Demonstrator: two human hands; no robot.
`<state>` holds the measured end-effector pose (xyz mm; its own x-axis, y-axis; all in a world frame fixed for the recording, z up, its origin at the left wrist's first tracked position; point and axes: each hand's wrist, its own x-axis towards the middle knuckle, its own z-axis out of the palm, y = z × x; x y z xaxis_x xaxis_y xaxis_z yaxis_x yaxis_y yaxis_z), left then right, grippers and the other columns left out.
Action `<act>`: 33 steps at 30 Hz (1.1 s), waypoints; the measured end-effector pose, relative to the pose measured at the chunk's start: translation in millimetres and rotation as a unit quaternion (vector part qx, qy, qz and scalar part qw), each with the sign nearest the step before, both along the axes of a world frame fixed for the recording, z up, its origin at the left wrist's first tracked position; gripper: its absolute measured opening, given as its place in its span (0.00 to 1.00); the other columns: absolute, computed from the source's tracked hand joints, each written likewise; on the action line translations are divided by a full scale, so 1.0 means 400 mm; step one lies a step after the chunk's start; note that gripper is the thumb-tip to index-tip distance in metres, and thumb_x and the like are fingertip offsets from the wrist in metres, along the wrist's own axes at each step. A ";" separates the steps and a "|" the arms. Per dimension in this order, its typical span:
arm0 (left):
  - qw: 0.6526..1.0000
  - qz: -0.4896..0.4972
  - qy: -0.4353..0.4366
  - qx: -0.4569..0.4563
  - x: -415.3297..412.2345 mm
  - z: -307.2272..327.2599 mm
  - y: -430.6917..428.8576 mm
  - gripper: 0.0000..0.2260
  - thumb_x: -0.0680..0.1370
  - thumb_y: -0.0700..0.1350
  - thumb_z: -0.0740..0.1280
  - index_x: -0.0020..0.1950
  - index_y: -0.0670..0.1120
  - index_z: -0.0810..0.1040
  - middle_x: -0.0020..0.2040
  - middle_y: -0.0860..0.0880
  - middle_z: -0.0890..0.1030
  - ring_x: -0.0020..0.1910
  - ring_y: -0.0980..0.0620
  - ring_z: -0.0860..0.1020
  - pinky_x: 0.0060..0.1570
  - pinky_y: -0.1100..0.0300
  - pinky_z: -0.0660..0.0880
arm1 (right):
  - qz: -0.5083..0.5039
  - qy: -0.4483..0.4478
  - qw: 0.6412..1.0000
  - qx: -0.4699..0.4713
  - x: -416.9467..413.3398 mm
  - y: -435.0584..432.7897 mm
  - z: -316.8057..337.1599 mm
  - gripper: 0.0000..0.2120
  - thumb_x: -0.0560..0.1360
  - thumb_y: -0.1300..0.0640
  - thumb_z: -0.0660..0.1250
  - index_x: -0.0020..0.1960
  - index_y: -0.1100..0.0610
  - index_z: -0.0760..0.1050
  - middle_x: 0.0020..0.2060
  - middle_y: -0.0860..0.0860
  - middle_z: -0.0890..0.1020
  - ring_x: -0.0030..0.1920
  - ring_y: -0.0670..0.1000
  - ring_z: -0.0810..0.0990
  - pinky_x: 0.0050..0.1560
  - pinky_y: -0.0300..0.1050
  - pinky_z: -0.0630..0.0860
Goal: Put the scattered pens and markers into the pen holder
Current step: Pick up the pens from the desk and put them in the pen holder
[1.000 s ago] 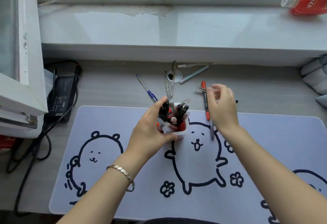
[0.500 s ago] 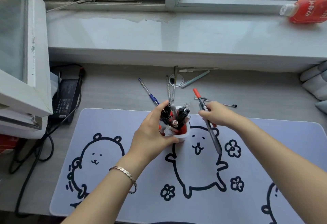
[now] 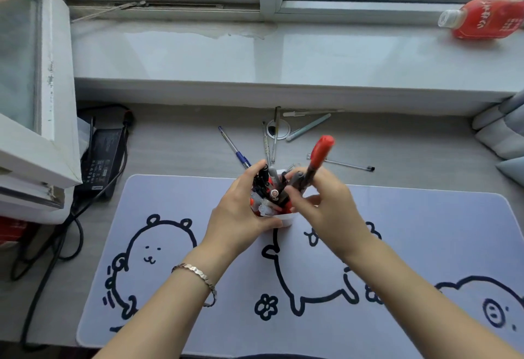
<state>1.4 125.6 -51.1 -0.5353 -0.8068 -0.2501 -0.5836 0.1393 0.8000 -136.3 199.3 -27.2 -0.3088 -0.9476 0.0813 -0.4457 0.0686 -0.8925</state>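
A white pen holder (image 3: 287,219) packed with several pens stands on the desk mat, and my left hand (image 3: 241,211) wraps its left side. My right hand (image 3: 320,205) holds a red-capped marker (image 3: 319,154) and a grey pen together, tilted with their lower ends over the holder's mouth. Loose on the desk behind lie a blue pen (image 3: 234,149), two thin pens (image 3: 269,143), a pale green pen (image 3: 309,127), a white pen (image 3: 309,112) and a clear thin pen (image 3: 347,164).
The pale mat with bear drawings (image 3: 397,245) covers the front of the desk. A black power adapter (image 3: 103,157) and cables lie at the left beside an open window frame. A red bottle (image 3: 487,18) lies on the windowsill. Grey cushions (image 3: 502,132) sit at the right edge.
My right hand picked up the red marker and grey pen from the desk and carried them left, tipping them up over the holder. My left hand stayed on the holder.
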 end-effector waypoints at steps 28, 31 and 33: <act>1.000 -0.001 -0.004 0.009 -0.008 0.013 0.003 0.41 0.58 0.50 0.78 0.63 0.69 0.60 0.60 0.60 0.75 0.56 0.55 0.76 0.54 0.48 0.76 | 0.012 0.221 0.972 -0.080 0.035 -0.089 -0.069 0.19 0.75 0.59 0.54 0.64 0.59 0.72 0.63 0.55 0.77 0.67 0.55 0.70 0.62 0.49 0.64; 1.000 -0.002 -0.006 0.004 -0.009 0.009 -0.001 0.38 0.58 0.50 0.78 0.61 0.66 0.62 0.58 0.59 0.76 0.54 0.54 0.77 0.51 0.48 0.77 | 0.007 0.197 0.976 -0.093 0.031 -0.091 -0.079 0.18 0.72 0.61 0.55 0.56 0.61 0.78 0.61 0.57 0.78 0.65 0.56 0.73 0.62 0.49 0.65; 1.000 -0.003 -0.003 0.003 -0.007 0.007 0.001 0.37 0.60 0.50 0.77 0.62 0.67 0.60 0.61 0.60 0.74 0.57 0.55 0.76 0.54 0.50 0.76 | 0.007 0.207 0.972 -0.106 0.037 -0.060 -0.101 0.18 0.70 0.63 0.56 0.56 0.62 0.78 0.59 0.57 0.79 0.64 0.54 0.72 0.65 0.50 0.64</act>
<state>-1.5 125.9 -48.3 -0.5395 -0.8013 -0.2584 -0.5870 0.1380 0.7978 -121.6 175.4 -67.5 -0.1950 -0.8996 0.3906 -0.7698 -0.1064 -0.6294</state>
